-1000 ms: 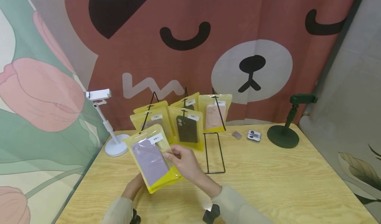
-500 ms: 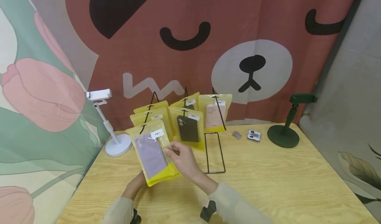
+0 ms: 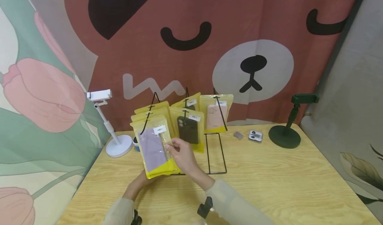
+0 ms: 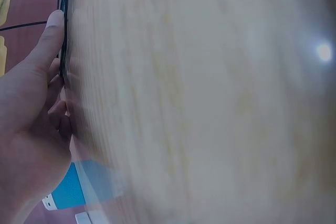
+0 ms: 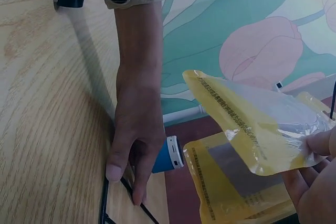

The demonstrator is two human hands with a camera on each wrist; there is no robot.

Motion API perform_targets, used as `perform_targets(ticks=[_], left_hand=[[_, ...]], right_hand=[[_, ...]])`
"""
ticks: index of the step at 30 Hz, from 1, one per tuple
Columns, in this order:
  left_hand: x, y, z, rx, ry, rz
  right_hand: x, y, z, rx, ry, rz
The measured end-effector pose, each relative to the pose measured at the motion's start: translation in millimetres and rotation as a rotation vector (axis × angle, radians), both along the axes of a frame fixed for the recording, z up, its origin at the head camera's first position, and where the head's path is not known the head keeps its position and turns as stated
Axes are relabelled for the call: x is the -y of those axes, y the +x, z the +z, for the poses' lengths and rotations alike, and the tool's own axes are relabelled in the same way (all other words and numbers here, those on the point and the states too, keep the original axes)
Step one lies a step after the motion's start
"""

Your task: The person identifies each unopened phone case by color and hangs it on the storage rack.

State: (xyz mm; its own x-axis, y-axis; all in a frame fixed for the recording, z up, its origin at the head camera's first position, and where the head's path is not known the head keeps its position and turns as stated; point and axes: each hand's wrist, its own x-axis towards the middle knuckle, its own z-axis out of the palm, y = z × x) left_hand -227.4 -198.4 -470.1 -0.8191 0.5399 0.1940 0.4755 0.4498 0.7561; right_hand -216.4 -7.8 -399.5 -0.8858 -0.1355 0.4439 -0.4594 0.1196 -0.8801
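Note:
My right hand (image 3: 184, 155) pinches the lower right side of a yellow-edged clear bag with a lilac phone case (image 3: 152, 148) inside. A black hook of the wire display rack (image 3: 216, 173) crosses in front of this bag's upper part, and other bags hang behind it. Mostly hidden by the bag in the head view, my left hand (image 3: 145, 179) is low at the rack's base. In the left wrist view the left hand (image 4: 31, 98) has its thumb along the black wire and its fingers curled at it. The right wrist view shows thumb and fingers about the base wires.
Beside the held bag hang bags with a black phone case (image 3: 187, 130) and a pink one (image 3: 216, 117). A white phone stand (image 3: 118, 147) and a blue object (image 3: 136, 145) are left; a metal piece (image 3: 238, 135), boxed earphones (image 3: 255, 136) and a green stand (image 3: 284, 137) are right.
The right hand has moved the lilac case's bag up and back along the left hook, closer to the bags behind. The blue object beside the white stand has come into sight.

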Motion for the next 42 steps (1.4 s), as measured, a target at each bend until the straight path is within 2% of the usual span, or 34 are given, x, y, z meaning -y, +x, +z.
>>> perform_targets(ticks=[3, 7, 10, 13, 16, 20, 23, 26, 28, 32, 35, 42], left_hand=[[1.2, -1.7, -2.3, 0.009, 0.021, -0.008], [3.0, -6.4, -9.8, 0.029, 0.093, -0.023], [4.4, -10.0, -18.9, 0.022, 0.154, -0.02], [6.9, -14.5, -31.2, -0.005, 0.163, 0.009], [9.5, -19.5, -41.8, -0.016, 0.126, 0.054], [12.0, -25.2, -49.5, 0.037, 0.075, 0.092], [12.7, -28.3, -51.7, 0.04, -0.038, 0.123], [12.5, -30.6, -52.3, -0.01, -0.171, 0.159], [12.4, -32.2, -52.1, -0.043, -0.217, 0.164], [12.1, -34.1, -50.7, -0.068, -0.239, 0.151], [11.6, -33.7, -49.8, -0.059, -0.241, 0.153], [11.4, -28.5, -49.4, -0.021, -0.244, 0.178]], right_hand=[[0.6, -2.0, -2.3, 0.008, 0.006, -0.008], [0.6, -4.8, -4.9, 0.005, 0.021, -0.02], [-0.4, -6.8, -7.3, 0.01, 0.03, -0.016], [-1.9, -9.3, -11.3, 0.031, 0.029, 0.001], [-3.9, -11.6, -15.4, 0.048, 0.032, 0.008], [-7.5, -13.1, -20.6, 0.055, 0.049, 0.005], [-12.2, -13.0, -27.0, 0.066, 0.068, 0.009], [-18.9, -12.6, -35.9, 0.09, 0.075, 0.02], [-24.2, -11.5, -41.8, 0.116, 0.07, 0.032], [-36.5, -5.2, -47.7, 0.151, 0.048, 0.058], [-47.8, 2.4, -50.2, 0.141, 0.079, 0.073], [-80.6, 15.9, -70.8, 0.179, 0.235, 0.05]])
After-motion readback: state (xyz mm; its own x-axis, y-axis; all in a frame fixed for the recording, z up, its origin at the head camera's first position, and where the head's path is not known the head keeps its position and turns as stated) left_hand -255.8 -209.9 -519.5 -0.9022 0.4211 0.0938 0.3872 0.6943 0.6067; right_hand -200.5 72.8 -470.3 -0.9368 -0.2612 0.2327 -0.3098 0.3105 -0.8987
